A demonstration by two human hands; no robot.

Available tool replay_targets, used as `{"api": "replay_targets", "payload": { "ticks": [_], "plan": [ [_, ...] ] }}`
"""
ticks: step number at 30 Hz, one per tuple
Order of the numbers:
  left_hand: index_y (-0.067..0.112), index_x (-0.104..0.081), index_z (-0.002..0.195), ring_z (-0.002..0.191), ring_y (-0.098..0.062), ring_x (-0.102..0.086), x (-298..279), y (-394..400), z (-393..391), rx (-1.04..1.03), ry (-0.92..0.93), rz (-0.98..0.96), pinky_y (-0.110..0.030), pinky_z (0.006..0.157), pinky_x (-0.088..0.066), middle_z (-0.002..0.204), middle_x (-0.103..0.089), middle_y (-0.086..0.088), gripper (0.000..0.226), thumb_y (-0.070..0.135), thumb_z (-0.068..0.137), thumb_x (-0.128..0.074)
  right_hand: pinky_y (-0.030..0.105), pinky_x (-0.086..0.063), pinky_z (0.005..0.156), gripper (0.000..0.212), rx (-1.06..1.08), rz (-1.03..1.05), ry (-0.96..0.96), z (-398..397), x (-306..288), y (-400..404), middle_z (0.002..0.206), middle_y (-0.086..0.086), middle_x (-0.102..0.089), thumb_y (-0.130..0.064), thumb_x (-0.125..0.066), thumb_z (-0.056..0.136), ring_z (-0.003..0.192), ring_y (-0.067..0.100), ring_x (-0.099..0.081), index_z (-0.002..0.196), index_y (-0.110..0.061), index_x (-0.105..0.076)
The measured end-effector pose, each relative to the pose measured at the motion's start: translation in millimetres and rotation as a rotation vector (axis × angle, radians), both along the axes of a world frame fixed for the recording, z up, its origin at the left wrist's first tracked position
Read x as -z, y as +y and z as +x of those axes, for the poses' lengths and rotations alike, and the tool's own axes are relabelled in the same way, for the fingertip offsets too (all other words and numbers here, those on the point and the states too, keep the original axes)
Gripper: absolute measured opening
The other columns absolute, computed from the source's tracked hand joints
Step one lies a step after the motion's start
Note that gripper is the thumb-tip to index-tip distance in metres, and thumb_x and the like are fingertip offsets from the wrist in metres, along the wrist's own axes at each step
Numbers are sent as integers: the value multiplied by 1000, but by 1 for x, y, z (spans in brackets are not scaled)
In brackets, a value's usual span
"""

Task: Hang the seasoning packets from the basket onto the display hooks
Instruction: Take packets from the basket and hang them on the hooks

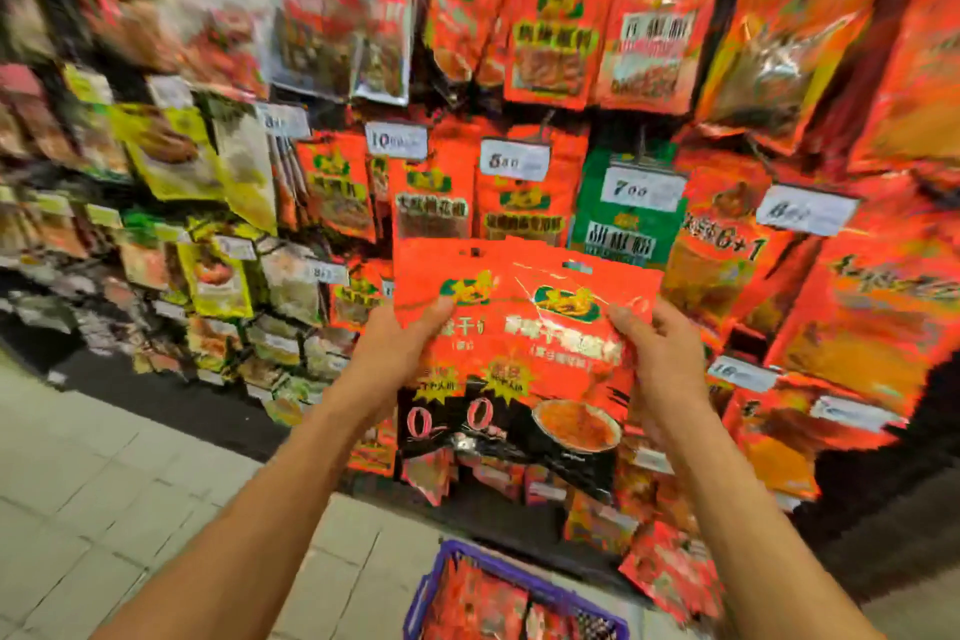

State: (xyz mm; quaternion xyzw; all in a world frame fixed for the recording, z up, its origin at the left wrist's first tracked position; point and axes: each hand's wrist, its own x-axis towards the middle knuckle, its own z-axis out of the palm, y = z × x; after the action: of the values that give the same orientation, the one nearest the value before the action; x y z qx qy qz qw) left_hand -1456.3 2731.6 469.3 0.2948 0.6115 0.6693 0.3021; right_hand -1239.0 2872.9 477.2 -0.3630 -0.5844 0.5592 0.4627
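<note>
I hold a small stack of red seasoning packets (519, 353) up in front of the display wall, at chest height. My left hand (400, 348) grips the stack's left edge, thumb on the front. Gripping the right edge is my right hand (652, 359), thumb also on the front. Each packet has a hang hole near its top edge and a black band at the bottom. The purple basket (431, 592) stands on the floor below my arms with more red packets inside. The hooks themselves are hidden behind the hanging packets.
The display wall is packed with hanging packets: red ones (550, 47) in the middle and right, a green one (623, 218), yellow ones (228, 161) at the left. White price tags (514, 159) stick out from the rows. Pale floor tiles (104, 483) lie at the lower left.
</note>
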Motion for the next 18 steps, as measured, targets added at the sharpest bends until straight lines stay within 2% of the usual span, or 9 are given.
{"api": "replay_targets", "payload": {
  "ticks": [2, 3, 5, 7, 9, 12, 15, 18],
  "plan": [
    [22, -78, 90, 80, -17, -74, -39, -3, -18, 24, -103, 97, -37, 77, -61, 92, -79, 0, 11, 14, 84, -75, 45, -50, 79, 8, 37, 68, 48, -12, -36, 7, 75, -8, -73, -34, -71, 68, 80, 21, -62, 73, -33, -77],
    [19, -78, 92, 78, -19, -74, -56, -4, -27, 38, -127, 140, -41, 80, -60, 92, -78, -3, 17, 12, 76, -79, 42, -47, 76, 9, 73, 90, 78, -18, -53, 10, 69, -12, -70, -30, -68, 68, 75, 17, -60, 68, -34, -76],
    [13, -75, 96, 77, -22, -72, -84, -2, -50, 39, -127, 183, -46, 84, -58, 92, -78, -7, 25, 8, 71, -75, 32, -46, 68, 12, 109, 120, 134, -32, -84, 15, 60, -16, -66, -29, -65, 65, 62, 5, -56, 63, -37, -74],
    [13, -76, 92, 75, -24, -71, -108, 1, -74, 0, -88, 225, -52, 87, -56, 89, -77, -9, 19, 6, 75, -73, 24, -46, 56, 11, 133, 188, 137, -45, -113, 19, 57, -19, -64, -33, -64, 63, 53, -2, -54, 63, -40, -73],
    [18, -79, 86, 74, -23, -73, -127, 7, -102, -28, -48, 256, -49, 83, -57, 87, -78, -8, 11, 17, 76, -75, 21, -47, 52, 11, 156, 234, 147, -60, -140, 25, 60, -17, -67, -36, -64, 64, 53, 0, -57, 68, -41, -74],
    [23, -78, 90, 80, -24, -77, -148, 16, -140, 1, 4, 292, -39, 68, -62, 93, -79, -8, 22, 38, 74, -83, 30, -57, 63, 8, 170, 303, 156, -84, -171, 36, 80, -9, -76, -38, -72, 75, 70, 11, -69, 82, -40, -76],
    [20, -75, 98, 83, -25, -77, -159, 27, -181, 24, 18, 318, -39, 69, -62, 97, -79, -10, 26, 37, 78, -79, 38, -60, 73, 9, 211, 366, 155, -124, -187, 51, 93, -1, -78, -28, -75, 90, 83, 18, -73, 83, -33, -77],
    [15, -73, 105, 83, -27, -76, -165, 43, -212, 96, 0, 343, -41, 71, -62, 99, -78, -13, 21, 26, 87, -75, 37, -58, 71, 16, 225, 444, 93, -176, -195, 64, 79, -9, -76, -21, -72, 93, 77, 15, -72, 77, -25, -72]
  ]
}}
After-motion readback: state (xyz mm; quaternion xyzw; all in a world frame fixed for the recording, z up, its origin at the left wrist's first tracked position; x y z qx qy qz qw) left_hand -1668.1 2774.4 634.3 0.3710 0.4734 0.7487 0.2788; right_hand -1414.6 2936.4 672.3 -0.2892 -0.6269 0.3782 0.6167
